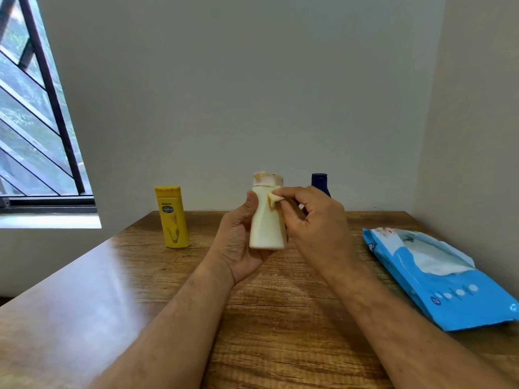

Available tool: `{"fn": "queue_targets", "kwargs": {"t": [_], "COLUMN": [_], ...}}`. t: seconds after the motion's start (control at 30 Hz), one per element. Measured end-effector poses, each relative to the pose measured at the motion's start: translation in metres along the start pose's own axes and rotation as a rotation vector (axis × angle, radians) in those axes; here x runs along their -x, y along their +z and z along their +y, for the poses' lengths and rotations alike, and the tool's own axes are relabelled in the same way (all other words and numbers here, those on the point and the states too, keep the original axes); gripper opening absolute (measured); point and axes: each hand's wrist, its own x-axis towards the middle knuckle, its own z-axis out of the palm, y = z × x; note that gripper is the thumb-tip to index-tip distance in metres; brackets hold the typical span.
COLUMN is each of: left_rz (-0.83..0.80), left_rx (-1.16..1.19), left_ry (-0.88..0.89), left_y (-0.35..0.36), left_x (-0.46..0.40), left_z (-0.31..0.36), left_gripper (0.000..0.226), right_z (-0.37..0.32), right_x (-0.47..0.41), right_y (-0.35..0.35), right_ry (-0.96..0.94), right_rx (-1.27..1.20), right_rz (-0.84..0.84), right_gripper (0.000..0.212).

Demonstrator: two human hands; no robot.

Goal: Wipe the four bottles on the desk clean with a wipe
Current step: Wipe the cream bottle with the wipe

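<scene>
Wiping the cream bottle's shoulder, held above the bench

The left hand (pixel 241 237) grips the cream bottle (pixel 268 220) upright; the right hand (pixel 311 220) pinches a small wipe (pixel 273 199) against its shoulder. Best to turn the bottle slowly, rub downward, keep the grip firm. The yellow bottle (pixel 172 217) waits left.

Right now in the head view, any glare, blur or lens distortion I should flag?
Head view: window light throws a pale glare across the left of the wooden desk; the cap of the held cream plastic bottle is motion-blurred; wide-angle bending slants the black window frame; the yellow lotion bottle stays readable.
</scene>
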Motion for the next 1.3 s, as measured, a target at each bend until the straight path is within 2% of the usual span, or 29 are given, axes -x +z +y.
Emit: {"fn": "queue_targets", "kwargs": {"t": [0.07,0.23,0.3,0.37,0.5,0.57,0.63,0.77,0.83,0.93,1.07,1.13,1.2,1.3], "left_rz": [0.034,0.138,0.145,0.134,0.108,0.094,0.092,0.136,0.167,0.136,0.104,0.118,0.137,0.191], "left_rx": [-0.008,0.017,0.005,-0.027,-0.14,-0.164,-0.156,-0.052,-0.003,-0.003,-0.051,-0.053,-0.041,0.012], "left_ry": [0.018,0.087,0.06,0.015,-0.071,-0.09,-0.077,0.006,0.029,0.018,-0.019,-0.014,0.0,0.044], "left_y": [0.003,-0.003,-0.005,-0.005,0.001,0.003,0.005,0.002,0.0,-0.001,0.002,0.002,0.002,0.001], "left_x": [0.001,-0.006,-0.006,-0.006,-0.004,-0.005,-0.005,-0.009,-0.01,-0.009,-0.005,-0.004,-0.004,-0.007], "left_z": [-0.002,0.007,0.008,0.005,-0.006,-0.01,-0.011,-0.005,-0.001,0.0,-0.002,-0.002,-0.003,-0.002], "left_gripper": [0.051,0.061,0.059,0.053,0.046,0.044,0.045,0.048,0.052,0.053,0.052,0.053,0.056,0.058], "right_z": [0.001,-0.002,-0.002,-0.002,0.001,0.002,0.004,-0.001,-0.003,-0.004,-0.001,0.0,0.0,0.0], "right_x": [-0.001,0.006,0.007,0.006,0.002,0.0,0.001,0.007,0.009,0.008,0.001,0.0,0.0,0.004], "right_y": [-0.002,0.0,0.001,-0.002,-0.006,-0.007,-0.007,0.002,0.006,0.003,-0.005,-0.005,-0.005,-0.005], "right_ry": [0.024,-0.023,-0.052,-0.058,0.002,0.014,0.014,0.013,-0.003,0.012,0.051,0.075,0.084,0.027], "right_rx": [-0.005,0.005,0.045,0.082,0.114,0.122,0.093,-0.023,-0.043,0.015,0.081,0.056,0.007,-0.007], "right_rz": [-0.019,-0.34,-0.383,-0.347,-0.057,0.021,-0.017,-0.342,-0.415,-0.358,-0.106,-0.047,-0.08,-0.267], "right_gripper": [0.019,0.023,0.024,0.023,0.02,0.019,0.019,0.022,0.023,0.021,0.019,0.019,0.019,0.022]}}
